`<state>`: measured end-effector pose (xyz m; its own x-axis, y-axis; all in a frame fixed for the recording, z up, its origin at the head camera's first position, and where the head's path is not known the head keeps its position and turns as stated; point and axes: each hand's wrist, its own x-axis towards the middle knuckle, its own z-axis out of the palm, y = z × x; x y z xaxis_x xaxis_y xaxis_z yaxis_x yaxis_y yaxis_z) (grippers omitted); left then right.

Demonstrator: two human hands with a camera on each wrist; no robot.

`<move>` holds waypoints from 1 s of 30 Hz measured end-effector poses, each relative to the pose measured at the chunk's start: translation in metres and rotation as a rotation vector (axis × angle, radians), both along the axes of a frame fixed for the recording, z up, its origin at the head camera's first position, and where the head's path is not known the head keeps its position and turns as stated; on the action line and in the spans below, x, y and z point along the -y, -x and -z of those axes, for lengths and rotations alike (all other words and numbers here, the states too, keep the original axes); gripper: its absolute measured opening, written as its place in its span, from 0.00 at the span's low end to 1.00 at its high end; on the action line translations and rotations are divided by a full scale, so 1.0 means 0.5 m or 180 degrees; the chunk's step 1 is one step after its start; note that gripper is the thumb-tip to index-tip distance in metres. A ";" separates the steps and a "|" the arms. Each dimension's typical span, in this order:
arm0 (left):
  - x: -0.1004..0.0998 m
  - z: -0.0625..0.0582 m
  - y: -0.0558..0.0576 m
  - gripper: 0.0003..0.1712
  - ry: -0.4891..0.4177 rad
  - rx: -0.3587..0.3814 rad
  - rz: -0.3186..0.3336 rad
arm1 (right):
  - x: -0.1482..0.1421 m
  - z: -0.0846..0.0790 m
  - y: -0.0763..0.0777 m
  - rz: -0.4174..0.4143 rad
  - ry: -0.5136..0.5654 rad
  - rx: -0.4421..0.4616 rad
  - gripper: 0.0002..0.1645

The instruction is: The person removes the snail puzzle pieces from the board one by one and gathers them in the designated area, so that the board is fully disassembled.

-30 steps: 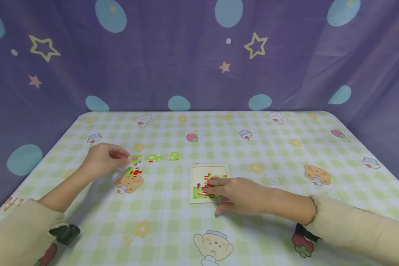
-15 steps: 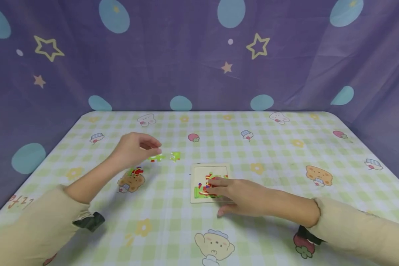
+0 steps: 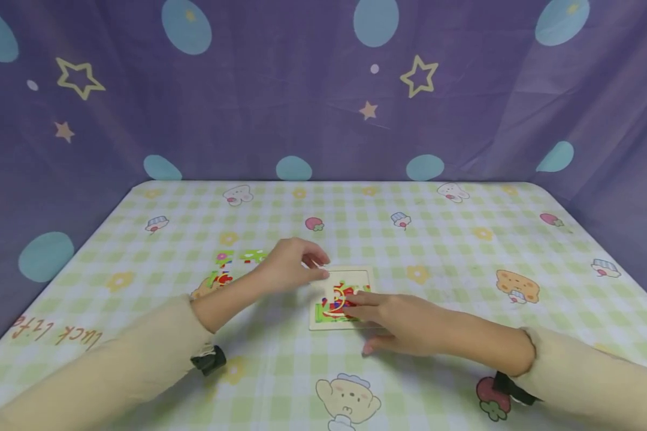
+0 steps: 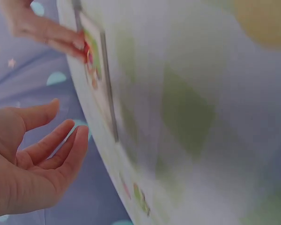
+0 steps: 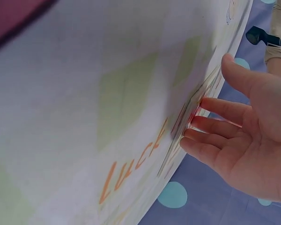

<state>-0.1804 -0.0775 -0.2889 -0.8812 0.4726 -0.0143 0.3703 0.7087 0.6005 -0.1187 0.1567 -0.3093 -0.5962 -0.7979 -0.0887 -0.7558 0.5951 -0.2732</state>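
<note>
A shallow pale puzzle tray (image 3: 316,328) lies on the table with red and green jigsaw pieces (image 3: 334,302) in its lower part. My right hand (image 3: 404,323) rests its straight fingertips on those pieces; in the right wrist view its fingers (image 5: 220,110) touch the tray's face. My left hand (image 3: 293,263) hovers by the tray's upper left corner. The left wrist view shows this hand (image 4: 42,164) with loosely bent fingers, thumb apart and nothing between them. Left of it lie a pink-flower piece (image 3: 223,257), a green-and-white piece (image 3: 251,255) and a red-and-green piece (image 3: 222,279).
A green checked tablecloth (image 3: 437,383) with printed cartoons covers the table. Behind the far edge hangs a purple curtain (image 3: 248,108) with stars and blue ovals. Dark straps (image 3: 209,360) sit at both sleeves.
My left hand has moved right from the loose pieces to the tray's upper left corner. It now covers the spot where a green piece with eyes lay. My right hand has shifted slightly right.
</note>
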 end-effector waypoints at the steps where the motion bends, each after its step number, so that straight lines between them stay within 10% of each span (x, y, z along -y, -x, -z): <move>1: -0.007 0.004 -0.001 0.13 0.0008 0.0031 0.0031 | -0.003 -0.002 -0.001 0.0009 0.0006 0.0010 0.37; 30: -0.061 0.007 -0.028 0.04 -0.0011 0.0639 -0.0277 | -0.014 -0.002 0.000 0.0097 0.0116 0.0026 0.36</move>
